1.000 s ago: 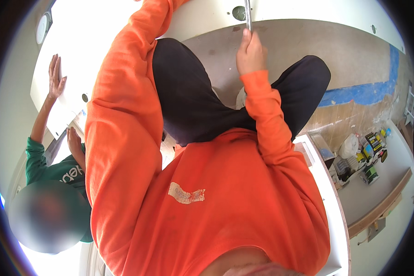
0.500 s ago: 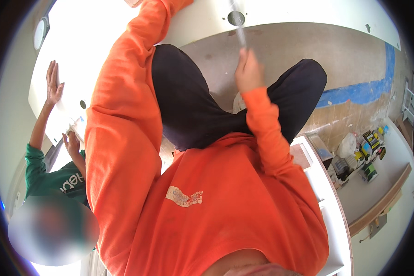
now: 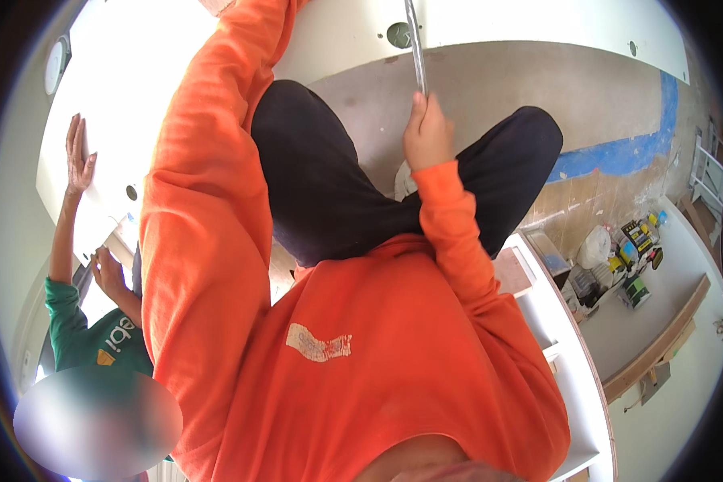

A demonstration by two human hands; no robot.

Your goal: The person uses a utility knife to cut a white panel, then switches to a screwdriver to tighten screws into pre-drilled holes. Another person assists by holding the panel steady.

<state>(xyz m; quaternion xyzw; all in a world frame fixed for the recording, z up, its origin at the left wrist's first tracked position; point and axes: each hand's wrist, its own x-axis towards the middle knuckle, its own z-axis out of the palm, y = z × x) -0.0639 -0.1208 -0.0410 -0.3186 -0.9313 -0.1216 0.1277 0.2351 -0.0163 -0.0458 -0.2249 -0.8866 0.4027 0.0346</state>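
Note:
My right hand (image 3: 428, 138) is closed around the lower end of a slim grey metal-looking rod (image 3: 417, 52). Its far end runs out past the top edge, so I cannot tell what tool it belongs to. The rod crosses in front of a large white panel (image 3: 522, 20), beside a round hole (image 3: 398, 34) in it. My left arm, in an orange sleeve (image 3: 209, 136), stretches forward along the panel. The left hand itself lies beyond the top edge.
At the left a person in a green top (image 3: 84, 329) rests one hand (image 3: 78, 161) on the white panel. Blue tape (image 3: 618, 157) marks the floor. White shelving (image 3: 574, 386) stands at my right, with power tools and bags (image 3: 618, 257) beyond, plus a wooden strip (image 3: 663, 341).
The rod has gone from blurred to sharp and stands slightly more upright in my right hand. The whole view has shifted a little; the other person's lower hand has moved down.

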